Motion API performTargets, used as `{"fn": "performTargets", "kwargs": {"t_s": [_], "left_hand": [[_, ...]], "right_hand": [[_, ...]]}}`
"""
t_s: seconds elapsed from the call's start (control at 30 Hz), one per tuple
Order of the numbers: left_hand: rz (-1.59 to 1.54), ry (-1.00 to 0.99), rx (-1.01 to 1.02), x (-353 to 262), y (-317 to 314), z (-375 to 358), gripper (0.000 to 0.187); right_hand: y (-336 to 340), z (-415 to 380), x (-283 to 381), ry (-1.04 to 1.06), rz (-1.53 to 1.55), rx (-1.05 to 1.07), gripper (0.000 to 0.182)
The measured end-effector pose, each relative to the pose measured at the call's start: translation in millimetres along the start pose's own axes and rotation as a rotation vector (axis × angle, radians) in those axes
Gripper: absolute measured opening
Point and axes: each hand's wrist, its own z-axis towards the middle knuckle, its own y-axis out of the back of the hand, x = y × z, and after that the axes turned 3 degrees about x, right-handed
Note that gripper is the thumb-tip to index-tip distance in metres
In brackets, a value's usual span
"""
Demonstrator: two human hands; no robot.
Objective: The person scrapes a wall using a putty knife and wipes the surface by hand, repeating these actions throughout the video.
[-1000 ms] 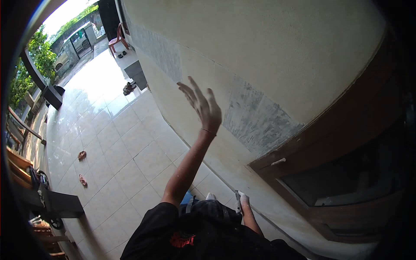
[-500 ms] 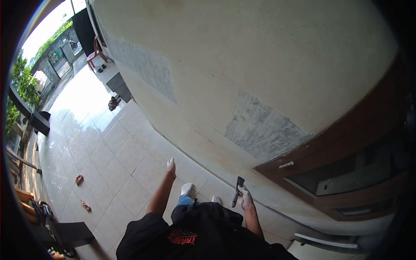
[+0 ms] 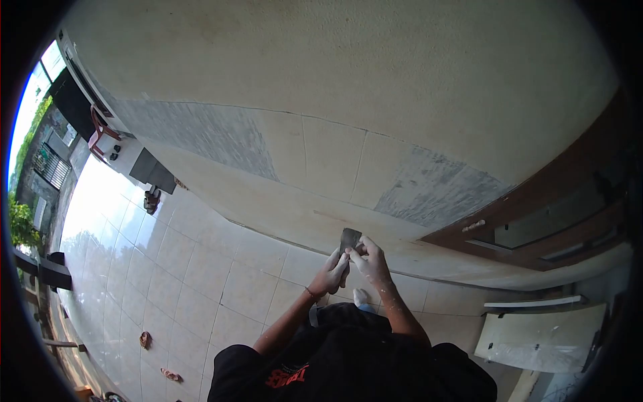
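Note:
A scraper (image 3: 349, 237) with a dark, flat blade is held in front of my body, its blade pointing toward the wall. My left hand (image 3: 328, 275) is closed around the handle side, which it mostly hides. My right hand (image 3: 370, 262) pinches at the lower part of the blade from the other side. Whitish dust coats the fingers of both hands. Ahead is the cream wall (image 3: 295, 194), with a rough grey-white patch (image 3: 435, 184) to the right and another grey patch (image 3: 207, 130) to the left.
A brown wooden door frame (image 3: 462, 231) borders the wall at right. Below it stands a pale board or table (image 3: 536, 338). Glossy tiles (image 3: 194, 268) cover the floor. Sandals (image 3: 171, 375) and shoes (image 3: 152, 199) lie at left, with a reddish chair (image 3: 102, 130) farther back.
My left hand has come from the left to join the right on the scraper. The scraper has moved up and left in view. The view has turned to the right.

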Motion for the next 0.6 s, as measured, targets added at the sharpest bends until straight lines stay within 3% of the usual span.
{"fn": "performTargets", "kwargs": {"t_s": [0.07,0.13,0.2,0.27,0.37,0.4,0.47,0.53,0.6], "left_hand": [[-0.014,-0.031,-0.039,-17.7,8.0,-4.1,0.027],[-0.004,-0.035,-0.059,-23.7,21.8,-5.9,0.026],[-0.019,-0.024,-0.050,-13.8,34.8,-2.2,0.026],[-0.005,-0.024,-0.022,-2.7,45.9,1.5,0.027],[-0.001,0.016,0.010,5.7,50.0,5.4,0.027],[0.006,0.023,0.015,5.7,51.6,5.7,0.026],[0.017,0.038,0.015,4.2,51.3,6.7,0.026],[0.007,0.035,-0.007,-3.7,52.4,6.6,0.026],[-0.011,0.036,-0.010,-5.6,52.4,6.3,0.025]], "right_hand": [[10.9,-6.3,42.7,0.160,-0.168,-0.206,0.040],[28.7,-10.4,64.5,0.482,-0.405,-0.570,0.068],[57.7,-11.2,96.6,0.573,-0.651,-0.820,0.094],[77.9,-0.8,114.6,0.443,-0.798,-0.914,0.114],[90.3,29.0,115.6,0.369,-1.222,-0.872,0.121],[94.2,45.8,101.6,0.497,-1.216,-0.872,0.126],[101.0,56.0,78.4,0.460,-1.091,-0.796,0.130],[102.4,53.0,84.3,0.449,-1.177,-0.790,0.134],[127.8,53.9,57.8,0.489,-0.950,-0.557,0.134]]}}
